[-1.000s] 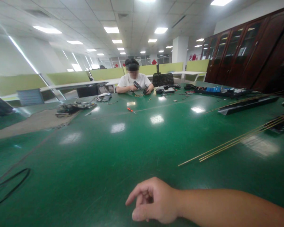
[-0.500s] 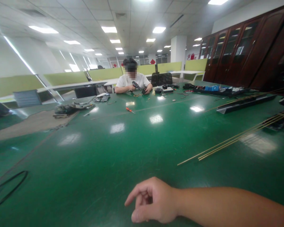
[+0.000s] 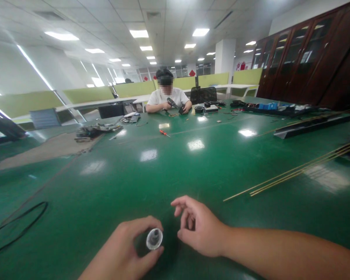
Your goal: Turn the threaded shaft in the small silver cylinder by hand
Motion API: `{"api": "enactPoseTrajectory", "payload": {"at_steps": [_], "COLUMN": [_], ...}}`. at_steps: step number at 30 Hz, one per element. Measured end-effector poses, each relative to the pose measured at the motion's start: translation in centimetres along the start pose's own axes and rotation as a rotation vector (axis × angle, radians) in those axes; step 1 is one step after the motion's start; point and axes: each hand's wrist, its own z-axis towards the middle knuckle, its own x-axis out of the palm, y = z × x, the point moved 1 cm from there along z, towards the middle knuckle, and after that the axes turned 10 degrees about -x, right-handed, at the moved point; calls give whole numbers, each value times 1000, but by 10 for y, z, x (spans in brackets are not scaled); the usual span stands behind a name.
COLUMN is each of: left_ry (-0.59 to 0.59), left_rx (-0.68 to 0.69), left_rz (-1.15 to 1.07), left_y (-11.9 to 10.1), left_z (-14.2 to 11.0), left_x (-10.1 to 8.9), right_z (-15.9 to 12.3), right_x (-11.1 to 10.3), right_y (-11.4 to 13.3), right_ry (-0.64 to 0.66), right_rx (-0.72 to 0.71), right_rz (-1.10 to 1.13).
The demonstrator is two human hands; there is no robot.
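My left hand (image 3: 126, 245) has come in at the bottom of the head view. Its thumb and fingers are closed around a small round object (image 3: 154, 238) with a clear or silvery rim and a dark centre. I see this object end-on, so its exact kind cannot be made out. To its right is my right hand (image 3: 202, 229), over the green tabletop (image 3: 111, 194). The fingers are loosely curled and apart from the thumb, with nothing between them. A gap separates this hand from the round object.
Thin brass-coloured rods (image 3: 291, 173) and a black metal channel (image 3: 312, 126) lie at the right. A red-handled screwdriver (image 3: 163, 133) is farther off. Across the table a person (image 3: 167, 99) holds a power drill (image 3: 172, 103). A black cable (image 3: 32, 219) loops at the left.
My left hand has entered from below with the small round object in it. My right hand has moved up and a little to the right, still loosely open. The view has shifted slightly.
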Motion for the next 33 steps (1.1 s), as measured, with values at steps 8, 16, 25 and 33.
{"api": "enactPoseTrajectory", "payload": {"at_steps": [8,16,25,33], "left_ry": [88,182,278,273], "left_rx": [-4,49,49,69], "left_rz": [-97,-175,-177,-209], "left_y": [15,26,12,16], "left_z": [9,6,10,10], "left_x": [33,47,43,45], "right_z": [-5,-4,-5,-5], "right_x": [0,0,1,0], "right_y": [1,3,6,7], "right_ry": [52,86,131,160], "right_rx": [-33,-46,-14,12], "right_rz": [-200,-279,-302,-316]}}
